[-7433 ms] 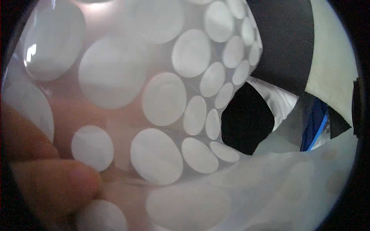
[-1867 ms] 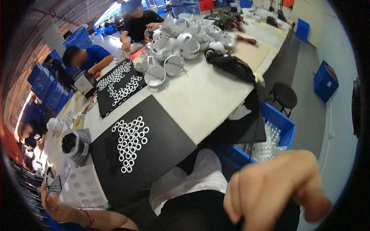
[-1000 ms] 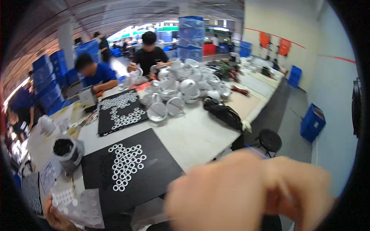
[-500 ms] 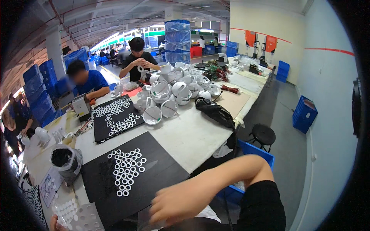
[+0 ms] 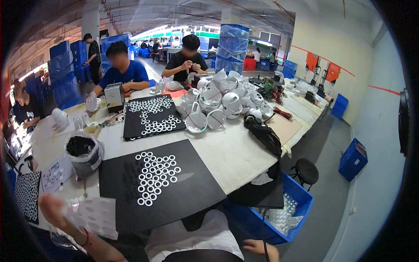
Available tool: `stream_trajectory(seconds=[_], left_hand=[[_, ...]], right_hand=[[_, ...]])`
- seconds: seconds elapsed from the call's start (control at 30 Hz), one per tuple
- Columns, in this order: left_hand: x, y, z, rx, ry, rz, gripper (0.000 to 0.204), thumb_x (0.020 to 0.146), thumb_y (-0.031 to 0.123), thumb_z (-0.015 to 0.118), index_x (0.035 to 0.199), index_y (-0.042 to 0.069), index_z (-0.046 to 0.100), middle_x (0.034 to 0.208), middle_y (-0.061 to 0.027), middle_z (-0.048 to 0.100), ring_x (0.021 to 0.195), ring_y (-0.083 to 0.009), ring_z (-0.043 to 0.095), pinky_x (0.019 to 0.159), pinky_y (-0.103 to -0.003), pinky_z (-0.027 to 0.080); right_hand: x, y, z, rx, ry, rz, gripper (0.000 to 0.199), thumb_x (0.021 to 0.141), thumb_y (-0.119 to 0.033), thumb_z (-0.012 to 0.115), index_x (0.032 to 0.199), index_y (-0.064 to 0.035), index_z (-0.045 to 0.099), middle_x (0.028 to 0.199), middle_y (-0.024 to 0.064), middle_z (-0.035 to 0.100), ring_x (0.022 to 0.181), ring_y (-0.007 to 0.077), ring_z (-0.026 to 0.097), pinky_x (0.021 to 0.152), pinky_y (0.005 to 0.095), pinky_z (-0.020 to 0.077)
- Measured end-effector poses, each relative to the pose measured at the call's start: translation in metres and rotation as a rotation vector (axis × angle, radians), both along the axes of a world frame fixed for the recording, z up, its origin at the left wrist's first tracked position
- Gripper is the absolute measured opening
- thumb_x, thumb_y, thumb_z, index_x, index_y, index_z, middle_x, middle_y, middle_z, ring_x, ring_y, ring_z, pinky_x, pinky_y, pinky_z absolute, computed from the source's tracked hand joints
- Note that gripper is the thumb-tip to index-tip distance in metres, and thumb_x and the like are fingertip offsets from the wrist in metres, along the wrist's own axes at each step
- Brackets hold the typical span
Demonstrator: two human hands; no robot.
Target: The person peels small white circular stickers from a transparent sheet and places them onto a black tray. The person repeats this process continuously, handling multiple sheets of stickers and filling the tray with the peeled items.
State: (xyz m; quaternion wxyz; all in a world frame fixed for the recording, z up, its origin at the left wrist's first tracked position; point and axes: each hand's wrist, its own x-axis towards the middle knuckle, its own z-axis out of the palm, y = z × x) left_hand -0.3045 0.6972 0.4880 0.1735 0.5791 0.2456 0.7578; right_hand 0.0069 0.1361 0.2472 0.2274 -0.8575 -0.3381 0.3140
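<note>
My left hand (image 5: 53,208) is raised at the lower left, its fingers smeared by motion. It is beside a translucent sheet with pale oval pads (image 5: 94,217), and I cannot make out whether it grips the sheet's edge. Down at the lower edge is my right hand (image 5: 256,247), right of my lap, with fingers stretched leftward and nothing visible in them. A dark cable (image 5: 264,238) runs across it. In front of me, a black mat (image 5: 196,179) bears several white rings (image 5: 153,174) in a loose cluster.
White cup-shaped parts (image 5: 227,102) are heaped beyond another ring-covered black board (image 5: 133,124). A bag-lined bin (image 5: 89,161) stands left of my mat. A blue crate (image 5: 301,207) holds bagged white pieces at my right. Two people (image 5: 126,72) work across the table. A black stool (image 5: 305,170) stands rightward.
My right forearm has left the front of the mat, and that hand is now low beside my lap. My left hand has come up beside the sheet. The whole view has shifted.
</note>
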Motion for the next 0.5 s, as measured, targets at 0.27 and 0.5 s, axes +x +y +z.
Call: stream_trajectory(seconds=[0.27,0.5], left_hand=[[0.053,-0.031,0.022,0.181,0.007,-0.110,0.021,0.096,0.023,0.053,0.099,0.003,0.056,0.059,-0.0008,0.050,0.047,-0.0068,0.044,0.049,-0.020,0.033],[0.016,-0.049,0.045,0.169,-0.153,-0.387,0.020,0.098,0.019,0.049,0.105,0.002,0.054,0.057,0.0002,0.048,0.043,-0.0071,0.036,0.043,-0.021,0.029]], right_hand=[[-0.041,0.090,0.196,1.402,-0.595,-0.339,0.034,0.095,-0.019,0.054,0.121,0.0009,0.047,0.078,0.0145,0.066,0.062,0.0163,0.060,0.059,0.0279,0.0488],[0.025,0.064,0.267,2.212,-1.022,-0.611,0.019,0.092,-0.016,0.042,0.078,-0.0028,0.042,0.064,0.0025,0.028,0.063,0.0136,0.031,0.062,0.0311,0.0280]])
